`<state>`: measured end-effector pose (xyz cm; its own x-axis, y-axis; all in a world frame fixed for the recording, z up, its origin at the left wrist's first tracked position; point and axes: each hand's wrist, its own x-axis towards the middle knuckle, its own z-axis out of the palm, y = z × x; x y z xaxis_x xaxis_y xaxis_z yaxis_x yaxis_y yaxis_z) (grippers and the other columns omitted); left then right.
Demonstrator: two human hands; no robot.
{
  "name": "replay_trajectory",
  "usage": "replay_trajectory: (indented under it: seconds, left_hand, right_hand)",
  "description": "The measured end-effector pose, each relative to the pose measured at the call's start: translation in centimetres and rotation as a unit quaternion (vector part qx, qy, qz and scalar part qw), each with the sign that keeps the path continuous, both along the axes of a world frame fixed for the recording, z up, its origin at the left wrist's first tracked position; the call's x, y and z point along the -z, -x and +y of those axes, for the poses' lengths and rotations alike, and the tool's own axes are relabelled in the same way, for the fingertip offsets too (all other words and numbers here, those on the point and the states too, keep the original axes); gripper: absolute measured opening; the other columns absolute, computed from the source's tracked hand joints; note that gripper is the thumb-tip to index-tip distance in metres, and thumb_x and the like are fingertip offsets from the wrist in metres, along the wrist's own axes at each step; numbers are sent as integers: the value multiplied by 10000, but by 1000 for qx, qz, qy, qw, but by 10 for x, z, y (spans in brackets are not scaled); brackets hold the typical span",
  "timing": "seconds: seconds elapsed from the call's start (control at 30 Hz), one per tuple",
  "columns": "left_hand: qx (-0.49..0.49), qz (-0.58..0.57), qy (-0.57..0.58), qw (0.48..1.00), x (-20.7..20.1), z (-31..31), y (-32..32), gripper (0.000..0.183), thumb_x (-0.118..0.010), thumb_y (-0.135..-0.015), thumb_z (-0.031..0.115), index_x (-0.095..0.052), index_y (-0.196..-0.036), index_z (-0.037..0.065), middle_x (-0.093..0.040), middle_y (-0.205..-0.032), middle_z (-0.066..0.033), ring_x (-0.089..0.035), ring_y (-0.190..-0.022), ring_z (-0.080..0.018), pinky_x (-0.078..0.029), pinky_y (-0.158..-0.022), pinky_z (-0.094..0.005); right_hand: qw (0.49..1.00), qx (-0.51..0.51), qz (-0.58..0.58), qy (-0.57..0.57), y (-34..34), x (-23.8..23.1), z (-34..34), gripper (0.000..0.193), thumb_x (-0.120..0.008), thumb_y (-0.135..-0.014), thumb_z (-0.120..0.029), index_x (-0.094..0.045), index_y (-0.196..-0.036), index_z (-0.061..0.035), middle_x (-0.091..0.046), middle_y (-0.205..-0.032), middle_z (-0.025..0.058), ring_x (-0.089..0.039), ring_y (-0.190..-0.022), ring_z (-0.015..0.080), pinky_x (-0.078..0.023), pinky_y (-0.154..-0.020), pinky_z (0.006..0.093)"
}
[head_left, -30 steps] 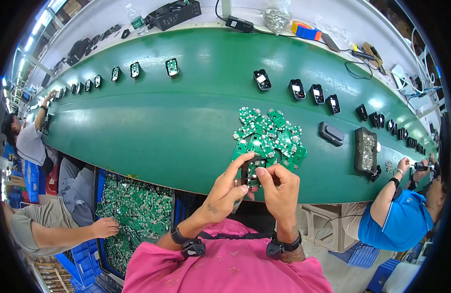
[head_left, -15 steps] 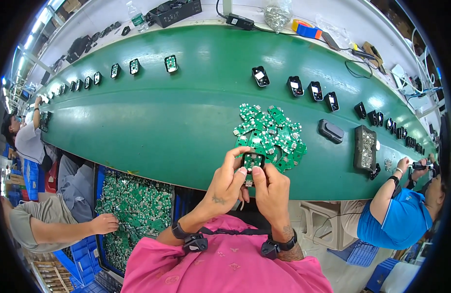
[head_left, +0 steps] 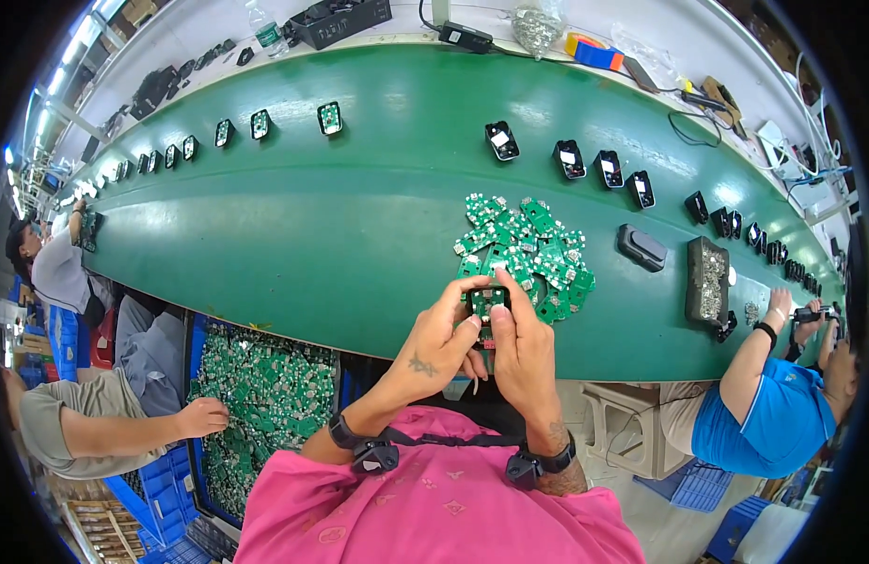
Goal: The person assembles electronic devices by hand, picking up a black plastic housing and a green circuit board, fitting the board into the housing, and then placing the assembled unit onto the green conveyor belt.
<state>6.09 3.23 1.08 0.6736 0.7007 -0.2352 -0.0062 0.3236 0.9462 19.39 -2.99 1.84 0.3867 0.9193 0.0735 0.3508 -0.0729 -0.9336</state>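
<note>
Just past the table's near edge, a small black plastic housing [head_left: 475, 299] with a green circuit board [head_left: 488, 296] inside it is held between my two hands. My left hand [head_left: 433, 344] grips its left side, thumb at the near end of the board. My right hand [head_left: 523, 346] closes on the right side, its thumb pressing on the board and its index finger reaching the far edge. A small red part shows below the thumbs; I cannot make out what it belongs to. Right behind the housing lies a heap of loose green circuit boards [head_left: 538, 246].
Black housings [head_left: 569, 160] stand in a row along the green table [head_left: 293, 216]. A dark tray of small metal parts [head_left: 707, 282] and a black oval case [head_left: 641, 247] lie right. A blue crate of boards [head_left: 265, 404] stands left, a co-worker's hand [head_left: 202, 417] at it. Another co-worker [head_left: 773, 404] sits right.
My right index finger has moved up to the housing's far edge. The board end with its metal connector, which stuck out toward me, no longer shows; a red part is visible there.
</note>
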Motion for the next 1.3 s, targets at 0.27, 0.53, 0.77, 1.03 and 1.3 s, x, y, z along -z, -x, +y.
replay_trajectory:
  seconds: [0.27,0.53,0.77,1.03,1.3]
  left_hand:
    - [-45,73,-144,986,-2,10,-2,427,-427,-963,22,-418,-1389,-6,-650,-975,-137,-656,-620,-136,-540,-538,-279]
    - [-122,85,-169,974,51,215,-17,367,-407,-963,55,-462,-1324,14,-609,-994,-183,-671,-555,-237,-559,-476,-314]
    - [-214,179,-255,926,81,323,-19,411,-508,-958,124,-468,-1342,-17,-657,-837,-153,-683,-553,-211,-539,-460,-280]
    - [-128,35,-101,986,23,151,-24,569,-516,-1000,385,-397,-1431,33,-634,-1069,-144,-645,-593,-190,-550,-598,-340]
    - [-82,2,-57,995,51,7,26,374,-496,-1029,256,-461,-1329,36,-622,-950,-74,-609,-614,-95,-515,-550,-232]
  right_hand:
    - [998,-3,11,-68,3,27,21,326,-556,-975,-107,-581,-1292,-36,-632,-758,142,-605,-609,183,-490,-575,333]
    - [964,-17,-264,31,-76,29,121,478,-663,-904,-244,-569,-1256,65,-676,-859,178,-668,-753,297,-524,-702,405]
    - [927,25,-345,141,-99,40,237,600,-740,-807,-406,-617,-1139,79,-602,-1141,258,-610,-1047,418,-515,-873,469]
    - [978,-171,-115,42,-87,10,182,352,-749,-803,-303,-690,-856,39,-622,-644,82,-565,-581,134,-448,-539,313]
    - [992,-103,-17,67,-6,15,16,286,-804,-804,-134,-646,-979,29,-664,-813,82,-658,-710,114,-534,-615,253]
